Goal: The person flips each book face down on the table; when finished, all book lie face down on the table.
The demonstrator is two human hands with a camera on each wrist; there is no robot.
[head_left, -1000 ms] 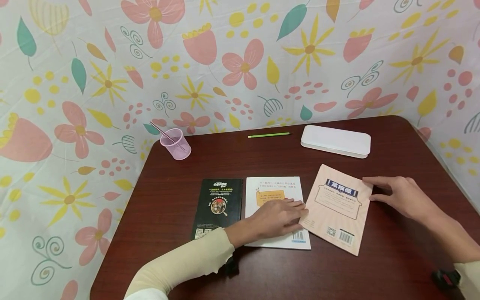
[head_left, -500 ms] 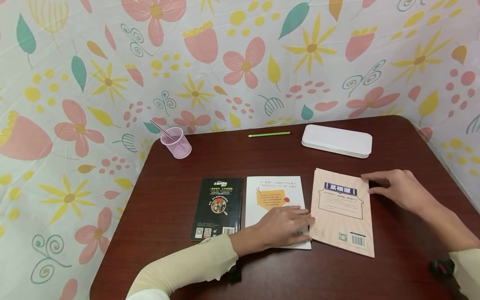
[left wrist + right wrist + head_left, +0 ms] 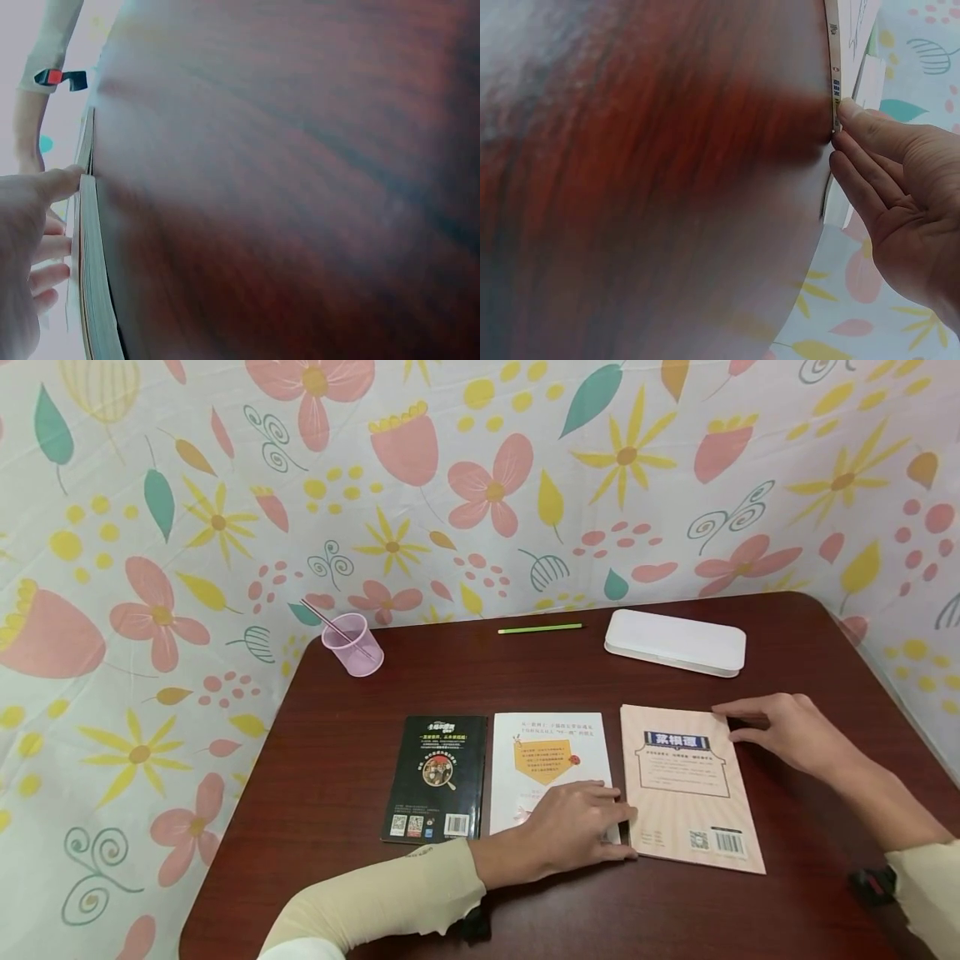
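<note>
Three books lie face down in a row on the dark wood table (image 3: 300, 827): a black book (image 3: 405, 777), a white book (image 3: 517, 735) in the middle and a peach-coloured book (image 3: 682, 810) at the right. My left hand (image 3: 566, 831) rests flat over the lower part of the white book, its fingertips at the peach book's left edge. At the peach book's far right corner, my right hand (image 3: 806, 743) pinches it between thumb and fingers. The right wrist view shows the thumb (image 3: 866, 124) against the book's spine (image 3: 835, 67). The left palm hides part of the white cover.
A white pencil case (image 3: 675, 642) lies near the table's back edge. To its left is a green pencil (image 3: 540, 628). A pink mesh cup (image 3: 356, 652) holding a striped stick stands at the back left. Behind the table hangs a floral cloth (image 3: 487, 552).
The peach book has turned straighter and slid slightly towards me, with a narrow gap between it and the white book. My left hand has shifted a little right and nearer.
</note>
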